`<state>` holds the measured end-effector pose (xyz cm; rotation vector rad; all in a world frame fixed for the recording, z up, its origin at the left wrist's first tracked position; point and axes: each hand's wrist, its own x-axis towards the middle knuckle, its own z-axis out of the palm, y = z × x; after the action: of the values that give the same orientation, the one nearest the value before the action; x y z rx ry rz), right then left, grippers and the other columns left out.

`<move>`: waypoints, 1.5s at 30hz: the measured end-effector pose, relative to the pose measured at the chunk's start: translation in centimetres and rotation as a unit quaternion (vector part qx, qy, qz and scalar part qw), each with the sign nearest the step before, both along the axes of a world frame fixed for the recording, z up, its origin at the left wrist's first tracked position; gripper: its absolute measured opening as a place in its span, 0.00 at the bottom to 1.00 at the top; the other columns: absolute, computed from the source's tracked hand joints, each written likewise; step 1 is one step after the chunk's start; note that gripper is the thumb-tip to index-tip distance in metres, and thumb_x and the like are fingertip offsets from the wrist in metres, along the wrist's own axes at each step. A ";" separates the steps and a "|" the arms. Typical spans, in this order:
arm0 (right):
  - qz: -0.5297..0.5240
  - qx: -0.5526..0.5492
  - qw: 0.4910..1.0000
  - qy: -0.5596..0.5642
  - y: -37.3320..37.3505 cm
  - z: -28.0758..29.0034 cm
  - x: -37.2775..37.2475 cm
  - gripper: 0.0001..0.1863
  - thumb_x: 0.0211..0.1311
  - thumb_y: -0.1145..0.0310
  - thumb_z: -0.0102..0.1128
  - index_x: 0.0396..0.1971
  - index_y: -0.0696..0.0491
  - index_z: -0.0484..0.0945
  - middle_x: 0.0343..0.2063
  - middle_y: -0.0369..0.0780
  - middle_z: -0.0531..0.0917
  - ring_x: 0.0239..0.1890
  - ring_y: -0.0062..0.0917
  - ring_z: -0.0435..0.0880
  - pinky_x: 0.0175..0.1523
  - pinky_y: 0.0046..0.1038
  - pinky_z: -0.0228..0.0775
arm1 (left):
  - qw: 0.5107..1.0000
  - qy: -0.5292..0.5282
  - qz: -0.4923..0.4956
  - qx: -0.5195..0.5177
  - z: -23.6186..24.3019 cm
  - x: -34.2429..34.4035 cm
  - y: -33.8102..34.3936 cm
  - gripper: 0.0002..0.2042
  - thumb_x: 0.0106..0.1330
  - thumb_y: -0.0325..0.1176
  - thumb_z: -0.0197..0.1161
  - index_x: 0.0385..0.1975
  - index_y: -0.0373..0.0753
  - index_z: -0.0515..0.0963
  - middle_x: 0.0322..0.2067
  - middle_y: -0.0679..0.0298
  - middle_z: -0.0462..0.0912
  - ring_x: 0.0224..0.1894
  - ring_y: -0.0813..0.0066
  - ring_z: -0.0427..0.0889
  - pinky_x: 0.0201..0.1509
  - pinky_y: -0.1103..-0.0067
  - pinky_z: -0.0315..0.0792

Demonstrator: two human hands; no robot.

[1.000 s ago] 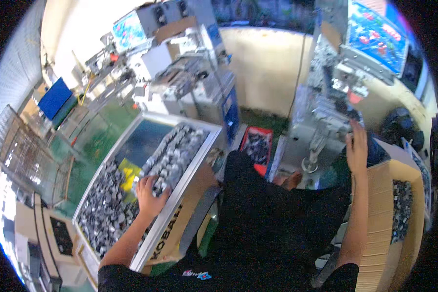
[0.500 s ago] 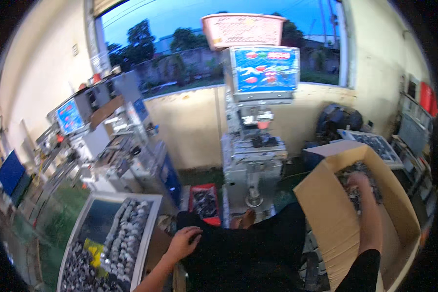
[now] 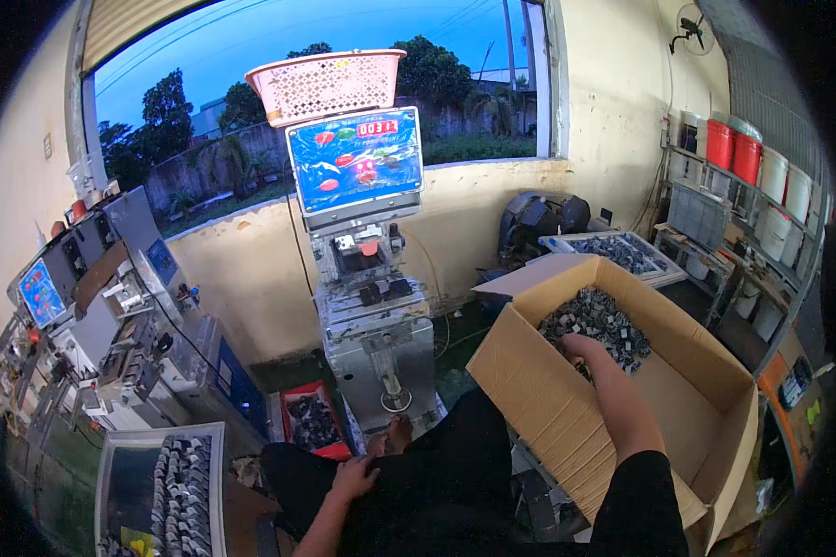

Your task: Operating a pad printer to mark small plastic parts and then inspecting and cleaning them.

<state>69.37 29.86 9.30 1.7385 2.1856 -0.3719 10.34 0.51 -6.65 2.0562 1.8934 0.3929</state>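
My right hand reaches into a large open cardboard box on my right. Its bent fingers are closed at the near left edge of a heap of small dark grey parts. What they hold, if anything, is too small to make out. My left hand rests on my black-trousered left thigh, fingers apart and loosely bent, with nothing visible in it. Straight ahead stands a pad printing machine with a blue control panel. A dark piece sits on its work table.
A pink basket tops the machine. At its foot is a red tray of dark parts. A framed tray with rows of parts lies lower left, near a second machine. Shelves with buckets line the right wall.
The view has swung right, so the machine and box sit further left. My right hand has moved from deeper in the heap to its near edge. My left hand stays on the thigh.
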 end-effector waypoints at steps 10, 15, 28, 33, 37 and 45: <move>-0.015 0.125 0.991 0.054 -2.5 2.7 -1.2 0.21 0.47 0.70 0.69 0.44 0.60 0.81 0.35 0.51 0.86 0.37 0.41 0.85 0.43 0.38 0.77 | 1.000 -0.018 0.007 -0.022 0.7 0.1 -0.2 0.22 0.66 0.44 0.60 0.58 0.44 0.75 0.53 0.55 0.80 0.59 0.55 0.75 0.62 0.57 0.66; 0.003 0.108 0.986 0.125 -2.1 2.3 -0.8 0.21 0.46 0.74 0.69 0.44 0.61 0.82 0.44 0.52 0.84 0.45 0.44 0.83 0.47 0.42 0.76 | 1.000 -0.011 0.015 0.016 0.8 0.2 -0.5 0.20 0.66 0.42 0.60 0.57 0.43 0.76 0.50 0.54 0.81 0.57 0.54 0.77 0.60 0.58 0.67; -0.119 0.166 0.877 0.434 -3.0 6.3 -0.2 0.20 0.57 0.69 0.71 0.49 0.53 0.79 0.37 0.38 0.84 0.32 0.22 0.85 0.34 0.23 0.75 | 0.970 -0.207 0.073 0.104 4.2 1.4 0.4 0.13 0.68 0.34 0.61 0.49 0.36 0.80 0.43 0.52 0.84 0.49 0.60 0.84 0.51 0.70 0.75; -0.213 0.214 0.731 0.612 -2.5 7.9 -0.8 0.15 0.67 0.67 0.64 0.49 0.55 0.76 0.37 0.38 0.81 0.31 0.19 0.86 0.30 0.20 0.74 | 0.879 -0.317 0.103 0.342 16.8 3.5 4.5 0.10 0.70 0.33 0.61 0.42 0.32 0.81 0.32 0.53 0.83 0.34 0.60 0.82 0.43 0.71 0.74; -0.179 0.257 0.745 0.588 -2.0 7.9 -1.0 0.15 0.65 0.67 0.65 0.47 0.58 0.77 0.38 0.37 0.82 0.32 0.19 0.85 0.33 0.20 0.75 | 0.845 -0.229 0.003 0.483 27.0 4.3 9.6 0.08 0.67 0.32 0.64 0.41 0.35 0.82 0.35 0.56 0.84 0.37 0.60 0.82 0.44 0.71 0.74; -0.014 0.375 0.756 0.537 -5.5 14.1 -11.0 0.09 0.61 0.73 0.68 0.38 0.61 0.83 0.35 0.38 0.88 0.38 0.19 0.84 0.48 0.23 0.76 | 0.928 -0.134 0.009 0.348 30.9 3.4 22.0 0.23 0.59 0.53 0.68 0.47 0.42 0.83 0.45 0.52 0.84 0.51 0.55 0.80 0.59 0.64 0.70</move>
<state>58.36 24.32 23.40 2.2857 3.4928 -0.6968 13.77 22.49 24.27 2.2139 1.7518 1.4466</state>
